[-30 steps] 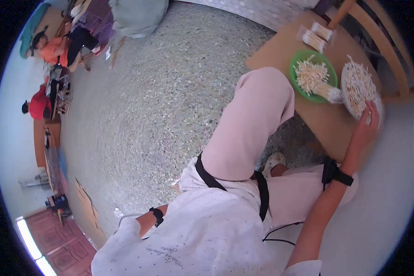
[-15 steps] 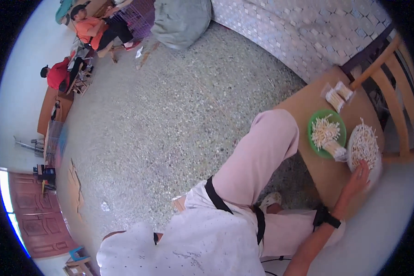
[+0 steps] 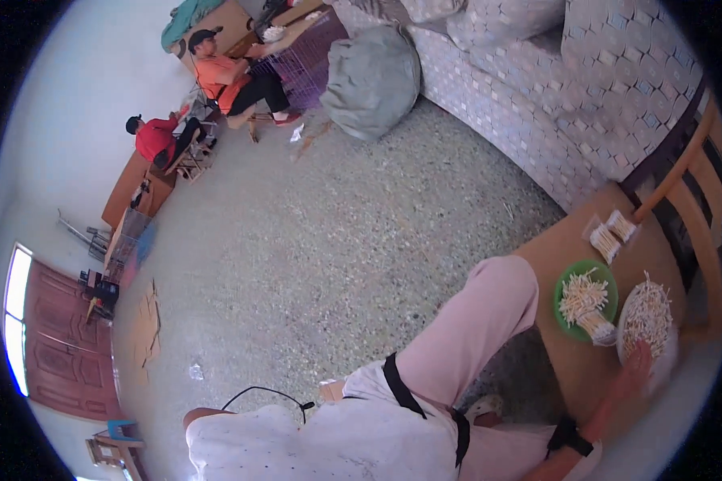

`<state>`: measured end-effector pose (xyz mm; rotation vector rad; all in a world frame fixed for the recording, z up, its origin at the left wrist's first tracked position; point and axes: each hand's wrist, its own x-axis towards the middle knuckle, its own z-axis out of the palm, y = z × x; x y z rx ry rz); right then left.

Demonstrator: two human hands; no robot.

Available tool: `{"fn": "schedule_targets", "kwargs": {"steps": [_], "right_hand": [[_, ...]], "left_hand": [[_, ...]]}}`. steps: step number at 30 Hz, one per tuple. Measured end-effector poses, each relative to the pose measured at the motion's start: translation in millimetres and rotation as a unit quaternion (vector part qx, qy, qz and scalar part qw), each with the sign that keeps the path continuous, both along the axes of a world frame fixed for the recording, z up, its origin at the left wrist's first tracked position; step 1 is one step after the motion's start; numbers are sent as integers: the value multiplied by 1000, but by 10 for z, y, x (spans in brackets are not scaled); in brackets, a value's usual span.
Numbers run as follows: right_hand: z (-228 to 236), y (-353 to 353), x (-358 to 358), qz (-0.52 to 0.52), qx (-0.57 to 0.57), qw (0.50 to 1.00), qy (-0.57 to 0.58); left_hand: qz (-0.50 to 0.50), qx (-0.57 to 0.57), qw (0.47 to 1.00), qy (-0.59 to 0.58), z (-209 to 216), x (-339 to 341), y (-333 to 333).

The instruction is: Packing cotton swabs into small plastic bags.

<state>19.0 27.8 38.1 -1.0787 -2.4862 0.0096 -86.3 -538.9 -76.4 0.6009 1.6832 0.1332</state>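
My right hand lies at the near edge of a white bowl heaped with loose cotton swabs. Its fingers look stretched out over the swabs, though slightly blurred, and nothing shows gripped in them. Left of that bowl stands a green bowl holding more loose swabs and a packed bundle of swabs leaning on its near rim. Two small clear packs of swabs lie beyond the bowls on the brown board. My left hand is out of view.
A wooden chair back rises beside the board. A patterned cloth-covered sofa and a grey-green sack stand at the back. Two people sit far left near a purple wire cage. Flattened cardboard lies on the floor.
The view has shifted, so the room appears lower and farther right. My right hand stays at the white bowl, its fingers now flatter at the near edge. A black cable shows by my shirt.
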Motion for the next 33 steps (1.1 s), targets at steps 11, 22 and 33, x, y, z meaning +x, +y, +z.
{"fn": "schedule_targets", "kwargs": {"steps": [11,22,33], "right_hand": [[-850,397,-57,91,-89,989,72],[-277,97,-118,75,-127,989,-27],[-128,-124,-123,18,-148,988,-29]], "left_hand": [[-81,-86,993,-10,592,-80,-689],[-98,64,943,312,739,-943,177],[-41,636,738,220,1432,-1189,3437]]}}
